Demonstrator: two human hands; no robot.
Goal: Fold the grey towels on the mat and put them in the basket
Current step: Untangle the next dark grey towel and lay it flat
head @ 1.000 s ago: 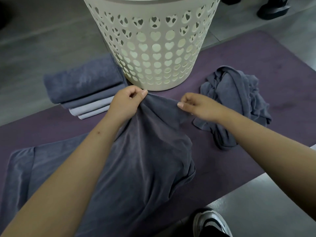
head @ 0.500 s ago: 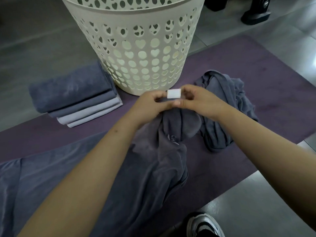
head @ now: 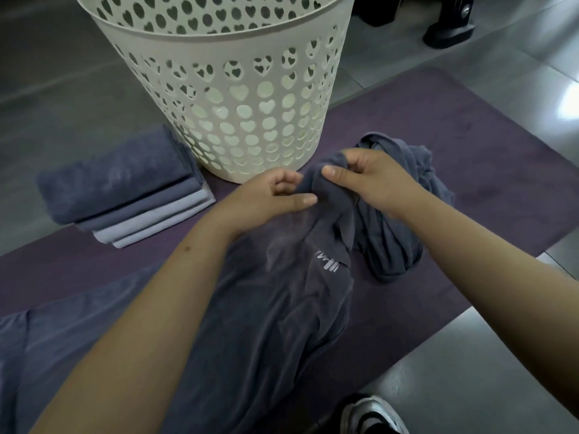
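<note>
1. Left hand [head: 269, 198] and right hand [head: 369, 180] each pinch the bunched top of a grey towel [head: 266, 308].
2. The towel drapes down over the mat [head: 470, 126], just before the basket [head: 244, 98].
3. A folded stack [head: 125, 195] lies left of the basket.

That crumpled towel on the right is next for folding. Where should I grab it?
Take the crumpled towel by the ridged edge at its far top, coming from above: that fold sticks up free, while the near side lies under the right hand.
</note>
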